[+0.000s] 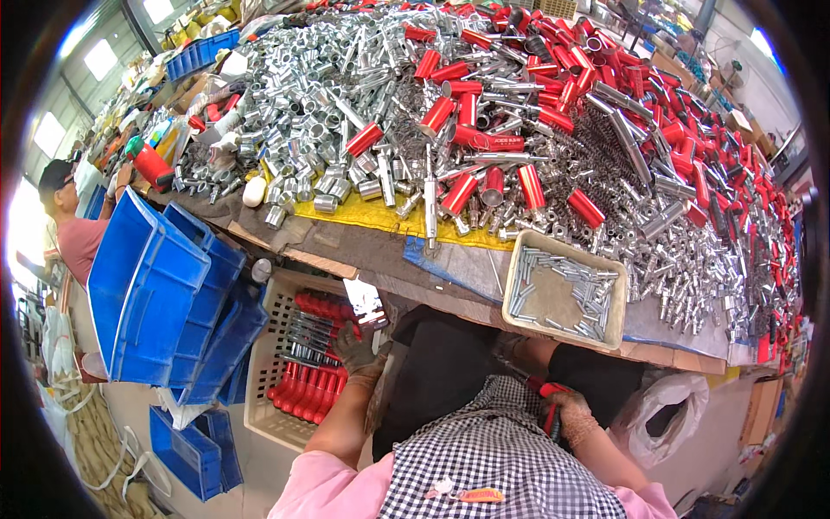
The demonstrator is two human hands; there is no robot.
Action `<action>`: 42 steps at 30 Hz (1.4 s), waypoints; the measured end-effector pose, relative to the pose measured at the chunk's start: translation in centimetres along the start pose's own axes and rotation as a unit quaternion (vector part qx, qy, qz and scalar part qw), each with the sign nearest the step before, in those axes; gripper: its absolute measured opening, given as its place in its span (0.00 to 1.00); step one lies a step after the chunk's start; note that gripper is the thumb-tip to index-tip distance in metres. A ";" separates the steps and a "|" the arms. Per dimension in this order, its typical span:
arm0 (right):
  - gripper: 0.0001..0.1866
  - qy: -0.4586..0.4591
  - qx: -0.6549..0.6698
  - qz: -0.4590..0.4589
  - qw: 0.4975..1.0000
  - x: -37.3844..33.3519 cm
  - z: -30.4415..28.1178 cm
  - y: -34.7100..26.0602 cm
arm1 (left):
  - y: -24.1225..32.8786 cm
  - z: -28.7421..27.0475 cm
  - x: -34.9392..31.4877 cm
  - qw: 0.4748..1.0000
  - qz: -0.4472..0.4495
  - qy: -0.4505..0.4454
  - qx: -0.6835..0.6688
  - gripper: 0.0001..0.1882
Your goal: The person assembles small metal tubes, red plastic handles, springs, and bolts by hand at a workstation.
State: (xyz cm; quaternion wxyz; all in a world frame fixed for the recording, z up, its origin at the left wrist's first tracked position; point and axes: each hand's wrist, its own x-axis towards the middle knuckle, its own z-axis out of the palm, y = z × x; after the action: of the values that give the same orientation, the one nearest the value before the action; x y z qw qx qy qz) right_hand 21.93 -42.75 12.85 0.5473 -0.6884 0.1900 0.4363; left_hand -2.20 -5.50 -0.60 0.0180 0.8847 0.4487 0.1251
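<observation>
My right hand (pixel 566 406), in a worn grey glove, is closed around the red handle of a hand tool (pixel 550 391) by my lap. The tool's thin metal shaft points up and left; its tip is hard to make out. My left hand (pixel 357 353), gloved too, is over the right side of a cream slotted crate (pixel 256 394), fingers and thumb apart. Inside the crate lie red-handled tools (pixel 304 394) in rows, with metal shafts between the red parts. A white printed card (pixel 367 303) is just beyond my left fingers; whether they touch it is unclear.
A cream tray (pixel 566 324) of metal pins sits at the table edge. Heaped behind it are silver metal fittings (pixel 303 95), red tubes (pixel 532 186) and springs (pixel 609 143). Blue bins (pixel 147 285) are stacked at left, near another person (pixel 73 221). A white bag (pixel 661 415) stands at right.
</observation>
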 end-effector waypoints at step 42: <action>0.20 -0.025 -0.058 0.004 0.998 0.7 1.6 -0.8 | 0.2 -0.7 0.4 0.998 -0.028 0.003 -0.060 0.40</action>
State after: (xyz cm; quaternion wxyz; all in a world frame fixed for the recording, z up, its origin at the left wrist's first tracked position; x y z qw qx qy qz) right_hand 22.23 -40.84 12.74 0.5090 -0.7073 0.1538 0.4658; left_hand -1.94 -5.33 0.19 0.0731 0.8688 0.4648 0.1541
